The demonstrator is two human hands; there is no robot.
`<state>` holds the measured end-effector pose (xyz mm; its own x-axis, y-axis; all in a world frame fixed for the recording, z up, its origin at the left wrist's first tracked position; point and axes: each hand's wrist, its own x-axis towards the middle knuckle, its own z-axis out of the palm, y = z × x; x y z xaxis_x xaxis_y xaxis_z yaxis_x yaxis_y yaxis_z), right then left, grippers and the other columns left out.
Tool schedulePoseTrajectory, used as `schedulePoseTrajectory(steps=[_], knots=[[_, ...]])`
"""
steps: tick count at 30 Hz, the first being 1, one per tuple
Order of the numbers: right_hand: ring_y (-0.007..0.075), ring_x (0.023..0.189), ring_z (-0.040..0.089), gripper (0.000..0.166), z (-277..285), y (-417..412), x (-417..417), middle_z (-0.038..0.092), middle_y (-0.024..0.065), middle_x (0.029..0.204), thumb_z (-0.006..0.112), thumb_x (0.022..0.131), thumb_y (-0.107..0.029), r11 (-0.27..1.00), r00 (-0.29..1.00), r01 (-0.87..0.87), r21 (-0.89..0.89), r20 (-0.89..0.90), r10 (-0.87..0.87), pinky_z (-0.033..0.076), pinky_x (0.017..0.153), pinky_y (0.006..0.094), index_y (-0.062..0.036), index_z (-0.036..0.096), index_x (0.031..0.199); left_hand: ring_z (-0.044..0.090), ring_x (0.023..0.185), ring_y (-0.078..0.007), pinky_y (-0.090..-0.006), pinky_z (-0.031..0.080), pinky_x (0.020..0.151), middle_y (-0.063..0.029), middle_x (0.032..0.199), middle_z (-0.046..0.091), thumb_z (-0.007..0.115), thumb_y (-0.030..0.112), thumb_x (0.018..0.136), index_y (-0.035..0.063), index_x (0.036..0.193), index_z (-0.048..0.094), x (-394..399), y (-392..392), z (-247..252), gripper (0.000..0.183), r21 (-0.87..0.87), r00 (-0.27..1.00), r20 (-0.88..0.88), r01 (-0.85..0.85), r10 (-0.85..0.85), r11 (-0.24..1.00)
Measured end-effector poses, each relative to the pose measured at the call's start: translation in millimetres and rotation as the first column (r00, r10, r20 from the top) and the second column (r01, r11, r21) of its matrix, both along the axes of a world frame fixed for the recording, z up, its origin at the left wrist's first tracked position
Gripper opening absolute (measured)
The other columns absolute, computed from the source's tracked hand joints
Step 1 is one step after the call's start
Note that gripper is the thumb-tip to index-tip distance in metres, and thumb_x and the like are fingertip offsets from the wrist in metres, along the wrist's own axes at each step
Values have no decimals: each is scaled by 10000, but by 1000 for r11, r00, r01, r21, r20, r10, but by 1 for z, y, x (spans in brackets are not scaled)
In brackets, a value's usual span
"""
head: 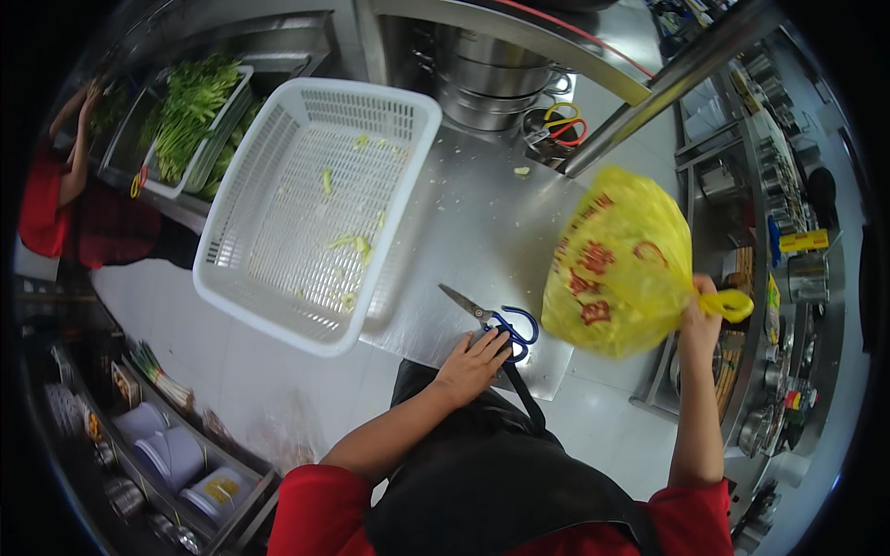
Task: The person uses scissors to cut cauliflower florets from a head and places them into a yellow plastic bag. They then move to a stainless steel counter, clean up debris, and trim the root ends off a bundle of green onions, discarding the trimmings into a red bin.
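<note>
My right hand [701, 316] grips the gathered neck of a full yellow plastic bag [619, 264] with red printed characters, at the right end of the steel worktable [459, 222]. My left hand [475, 368] lies near the table's front edge, fingers spread, on or beside the blue handles of a pair of scissors [487, 316]; a dark object is partly hidden under the fingers. The scissors' blades point up and left. Left of them stands a white slotted plastic basket [375, 278] with a few scraps of green vegetable [361, 247] on its bottom.
Stacked steel pots [494, 76] stand at the back, beside a container with yellow-handled and red-handled scissors [556, 128]. At the left, a co-worker in red [49, 201] is near trays of leafy greens [188, 118]. Shelves with pails [170, 455] are lower left; cookware shelves line the right.
</note>
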<state>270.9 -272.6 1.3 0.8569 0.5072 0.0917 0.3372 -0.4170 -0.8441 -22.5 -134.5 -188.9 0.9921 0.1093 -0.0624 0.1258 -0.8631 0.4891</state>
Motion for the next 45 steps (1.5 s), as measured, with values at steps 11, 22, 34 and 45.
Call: schedulePoseTrajectory(steps=[11,22,34,45], knots=[[83,659,496,103,-80,-214,-89,548,-14,765,553,828,-72,800,753,580,-157,-272,-599,400,576,242,-52,557,929,228,1357,-359,-534,197,1087,-158,1449,295,662,193,762,85,1342,413,71,88,12,640,1,943,-27,-331,331,944],[155,620,558,186,-177,-289,-315,601,92,729,552,701,-30,448,462,546,-708,-191,-866,441,562,289,27,571,877,320,1305,-308,-443,244,1079,-154,1349,409,682,163,729,62,1276,487,57,-13,-8,589,-233,893,129,451,-432,862],[172,464,475,158,-186,-379,-327,517,86,684,547,741,-88,297,-66,565,-769,-401,-914,355,377,311,-3,521,871,294,1318,-337,-529,193,1082,-186,1338,425,652,213,745,50,1210,547,184,-84,-9,504,-111,934,132,348,-333,931],[381,766,614,299,-354,-677,-238,622,229,799,580,700,-192,511,252,323,-796,-449,-858,493,703,436,57,563,865,427,1218,-236,-513,249,1062,-70,927,574,578,177,731,80,770,597,181,-86,-26,106,152,980,98,155,-171,976]])
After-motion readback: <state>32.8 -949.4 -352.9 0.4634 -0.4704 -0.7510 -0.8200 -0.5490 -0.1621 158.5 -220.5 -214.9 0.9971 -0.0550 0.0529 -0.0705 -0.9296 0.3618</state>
